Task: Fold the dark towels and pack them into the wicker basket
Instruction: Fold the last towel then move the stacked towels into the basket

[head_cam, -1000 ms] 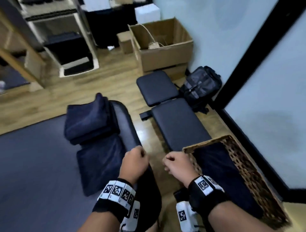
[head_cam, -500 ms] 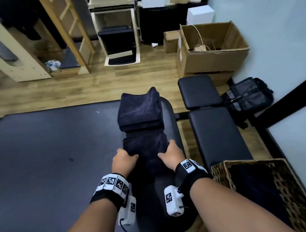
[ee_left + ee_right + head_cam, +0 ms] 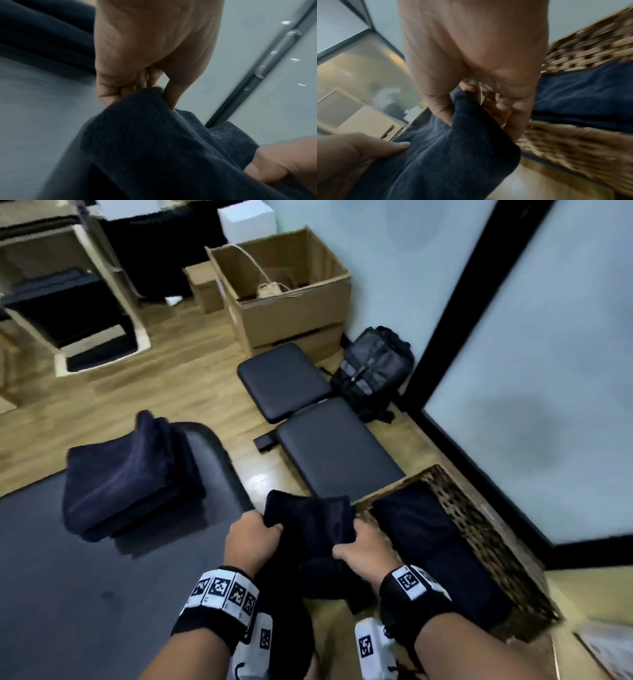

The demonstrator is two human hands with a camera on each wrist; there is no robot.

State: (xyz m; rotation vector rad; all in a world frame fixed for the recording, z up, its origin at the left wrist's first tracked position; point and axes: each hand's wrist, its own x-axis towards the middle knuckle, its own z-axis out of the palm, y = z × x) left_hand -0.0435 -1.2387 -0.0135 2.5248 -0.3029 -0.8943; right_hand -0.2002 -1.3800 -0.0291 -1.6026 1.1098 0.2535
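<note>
Both hands, left hand (image 3: 251,539) and right hand (image 3: 364,549), clench a folded dark towel (image 3: 310,529) above wooden floor (image 3: 144,392), beside the wicker basket (image 3: 479,529); edges blurred.

Left hand (image 3: 251,539) and right hand (image 3: 368,549) raised together, fingers (image 3: 109,93) curled.

My head camera looks down from above at both wrists; each wrist camera peers close along its palm toward the fingers, and all three share the towel (image 3: 310,529) between my hands
</note>
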